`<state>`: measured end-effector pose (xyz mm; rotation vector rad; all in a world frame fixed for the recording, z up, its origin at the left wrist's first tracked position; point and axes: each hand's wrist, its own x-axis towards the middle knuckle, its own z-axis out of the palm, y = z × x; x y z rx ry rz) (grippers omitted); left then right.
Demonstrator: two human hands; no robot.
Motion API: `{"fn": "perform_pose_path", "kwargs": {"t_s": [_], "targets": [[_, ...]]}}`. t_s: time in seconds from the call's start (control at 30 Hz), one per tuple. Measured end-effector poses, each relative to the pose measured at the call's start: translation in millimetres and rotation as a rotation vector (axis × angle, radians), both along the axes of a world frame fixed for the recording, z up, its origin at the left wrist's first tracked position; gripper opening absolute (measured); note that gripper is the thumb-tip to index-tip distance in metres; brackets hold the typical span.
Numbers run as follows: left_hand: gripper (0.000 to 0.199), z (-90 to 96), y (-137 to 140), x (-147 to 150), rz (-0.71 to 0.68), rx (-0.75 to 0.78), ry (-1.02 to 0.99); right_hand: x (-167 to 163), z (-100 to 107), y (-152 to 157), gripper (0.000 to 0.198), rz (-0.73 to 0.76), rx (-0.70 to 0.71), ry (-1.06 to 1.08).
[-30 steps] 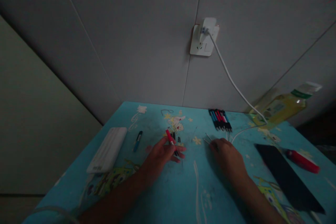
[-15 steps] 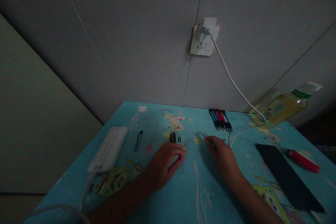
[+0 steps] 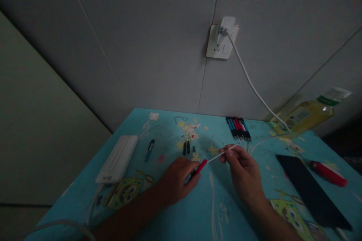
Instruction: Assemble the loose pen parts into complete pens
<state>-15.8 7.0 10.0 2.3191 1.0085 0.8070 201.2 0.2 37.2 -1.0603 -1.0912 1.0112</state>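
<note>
My left hand [image 3: 181,175] is closed round a red pen barrel [image 3: 201,166], its open end tilted up to the right. Between the fingertips of my right hand [image 3: 243,167] is a thin white pen refill [image 3: 217,157], its lower tip at the mouth of the barrel. Whether the tip has entered the barrel I cannot tell. Beyond my left hand lie two black pen grips [image 3: 186,148] and some small dark parts [image 3: 194,149]. A blue and black pen piece [image 3: 149,150] rests farther left.
A row of pens [image 3: 238,128] lies at the back right, near a tipped bottle of yellow liquid [image 3: 308,115]. A white power bank [image 3: 118,160] sits at left. On the right are a dark flat panel [image 3: 312,192] and a red-handled tool [image 3: 328,173]. A white cable [image 3: 251,86] hangs from the socket.
My right hand has turned and brought the refill to the barrel's end. My left hand has tilted the red barrel, which now points up toward the right hand.
</note>
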Motion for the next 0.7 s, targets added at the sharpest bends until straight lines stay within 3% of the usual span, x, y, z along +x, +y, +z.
{"fn": "perform_pose_path", "kwargs": {"t_s": [0.2, 0.37, 0.5, 0.7], "targets": [[0.021, 2.5, 0.5, 0.0, -0.041, 0.023, 0.064, -0.5, -0.1, -2.9, 0.012, -0.038, 0.011, -0.039], [0.021, 1.0, -1.2, 0.7, -0.039, 0.074, 0.057, -7.1, -2.5, -7.9, 0.011, 0.073, -0.045, -0.192], [0.021, -2.0, -2.6, 0.6, 0.013, 0.046, -0.003, -11.0, -2.7, -8.3, 0.013, 0.192, 0.073, -0.375], [0.014, 5.4, 1.9, -0.4, 0.120, -0.129, -0.244, -6.0, -24.1, 5.7, 0.022, 0.134, 0.149, -0.771]]}}
